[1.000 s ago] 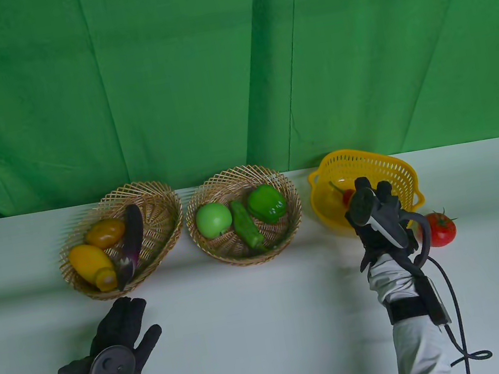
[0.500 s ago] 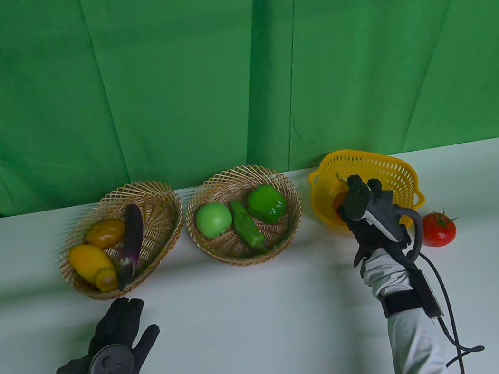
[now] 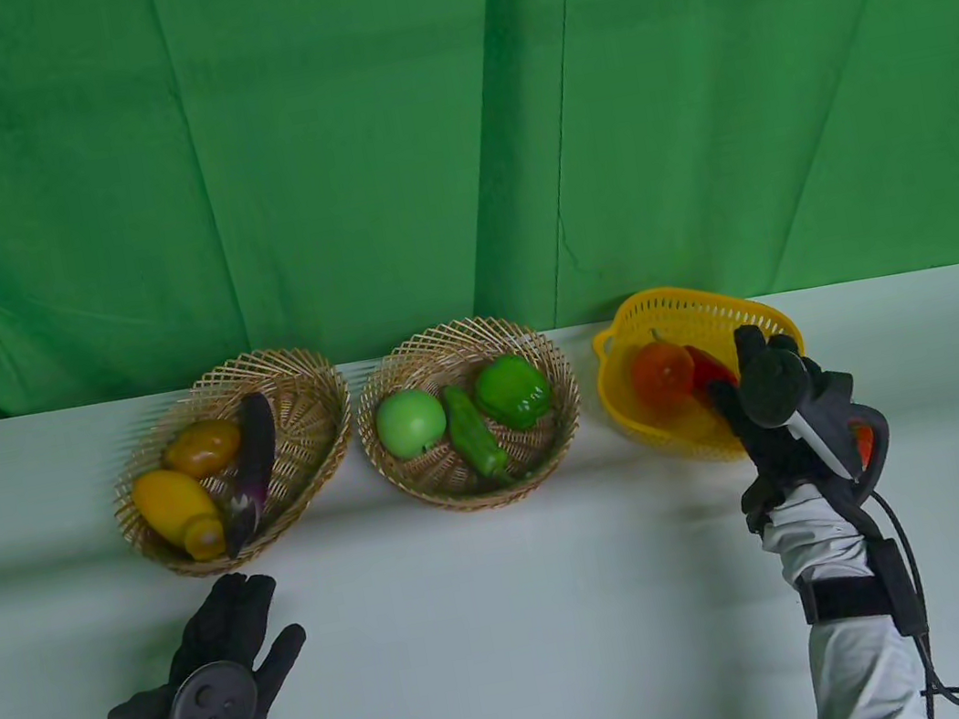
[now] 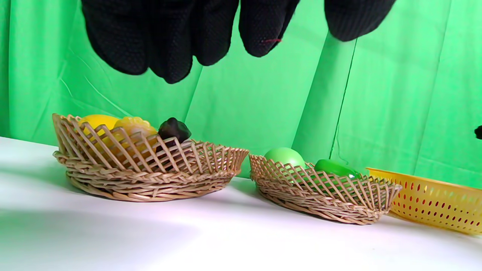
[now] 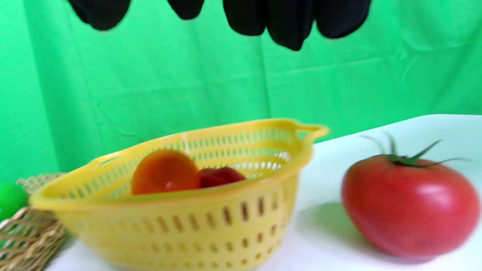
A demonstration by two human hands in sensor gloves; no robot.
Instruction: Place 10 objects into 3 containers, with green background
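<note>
My right hand [image 3: 780, 408] hovers empty, fingers loosely apart, above the tomato [image 5: 410, 205] just beside the yellow basket [image 5: 180, 229]. I'd drop straight down and cup it wide. My left hand [image 3: 220, 674] rests open.

Red tomato [image 5: 410, 205] upright on the table just beside yellow colander [image 5: 196, 226].
</note>
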